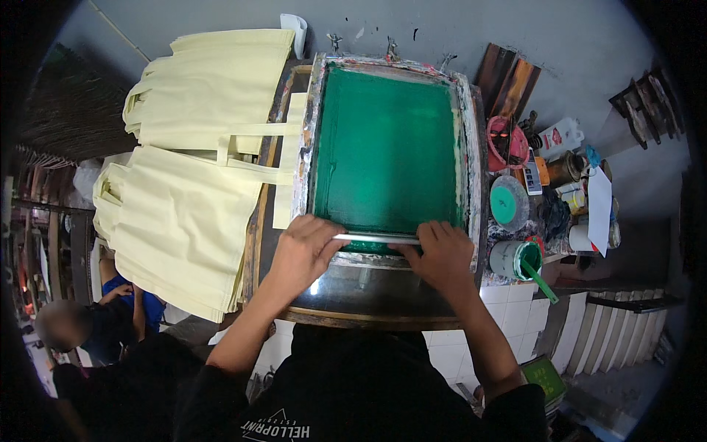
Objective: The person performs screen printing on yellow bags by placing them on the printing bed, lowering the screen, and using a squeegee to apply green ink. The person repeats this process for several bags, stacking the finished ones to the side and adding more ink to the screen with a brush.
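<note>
A framed printing screen (471, 155) covered in green ink lies flat on a dark table in front of me. Both my hands grip a long pale squeegee bar (375, 239) at the near edge of the green mesh. My left hand (305, 250) closes on its left end, my right hand (442, 254) on its right end. The blade under the bar is hidden by my fingers and the ink.
Two stacks of cream cloth tote bags (199, 147) lie left of the screen, handles reaching under the frame. On the right stand an ink tub with a green stick (515, 259), a lidded green pot (507, 202), a pink basket (507, 141) and bottles. Another person (66, 324) crouches lower left.
</note>
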The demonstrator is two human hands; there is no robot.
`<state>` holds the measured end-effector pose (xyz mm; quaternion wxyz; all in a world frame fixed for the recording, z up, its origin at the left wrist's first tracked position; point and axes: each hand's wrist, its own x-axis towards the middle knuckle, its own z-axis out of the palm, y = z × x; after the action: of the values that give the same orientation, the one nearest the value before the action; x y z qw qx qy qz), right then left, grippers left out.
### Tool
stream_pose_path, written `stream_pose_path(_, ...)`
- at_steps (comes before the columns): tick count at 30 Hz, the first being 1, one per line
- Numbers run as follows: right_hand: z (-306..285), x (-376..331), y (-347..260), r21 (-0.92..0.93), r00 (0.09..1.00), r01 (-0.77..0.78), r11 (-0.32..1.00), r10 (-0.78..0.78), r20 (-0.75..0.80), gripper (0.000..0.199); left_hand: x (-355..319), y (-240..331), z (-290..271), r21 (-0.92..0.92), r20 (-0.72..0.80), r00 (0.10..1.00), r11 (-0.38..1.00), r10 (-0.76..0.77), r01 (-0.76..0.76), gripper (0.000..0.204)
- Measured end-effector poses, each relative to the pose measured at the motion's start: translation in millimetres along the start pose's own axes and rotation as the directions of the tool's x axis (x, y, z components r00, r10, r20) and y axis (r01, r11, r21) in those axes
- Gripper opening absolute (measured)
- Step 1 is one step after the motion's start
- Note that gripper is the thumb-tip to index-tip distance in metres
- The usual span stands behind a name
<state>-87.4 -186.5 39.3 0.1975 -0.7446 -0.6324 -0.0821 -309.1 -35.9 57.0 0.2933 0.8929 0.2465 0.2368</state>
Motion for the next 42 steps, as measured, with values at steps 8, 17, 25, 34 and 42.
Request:
stream_pose_path(8, -12, -18, 4, 0.058, 0.996, 0.031, 0.998, -0.026, -0.083, 0.027, -45, -29, 3, 0.214, -0.076, 0.997, 0.976, -0.016, 0.032, 0.111)
stream_pose_path(17, -152, 104, 14, -0.235, 0.802, 0.168, 0.957, -0.271, -0.532, 0.028, 48, 30, -66, -0.141, -0.601, 0.793, 0.964, 0.097, -0.225, 0.126)
stream_pose_path(25, -232, 240, 29, -0.148, 0.871, 0.019, 0.989, -0.089, -0.482, 0.042, 60, -106, -22, 0.559, -0.090, 0.913, 0.738, -0.398, 0.377, 0.079)
stream_pose_path(34, -255, 305, 65, -0.206, 0.910, -0.070, 0.976, -0.022, -0.415, 0.058, 94, -98, -91, 0.172, -0.035, 0.884, 0.868, -0.466, 0.465, 0.056)
stream_pose_path(42, -231, 356, 120, -0.054, 0.919, -0.084, 0.995, 0.056, -0.390, 0.077, -25, -187, -297, 0.629, -0.756, 0.653, 0.329, 0.048, 0.704, 0.057)
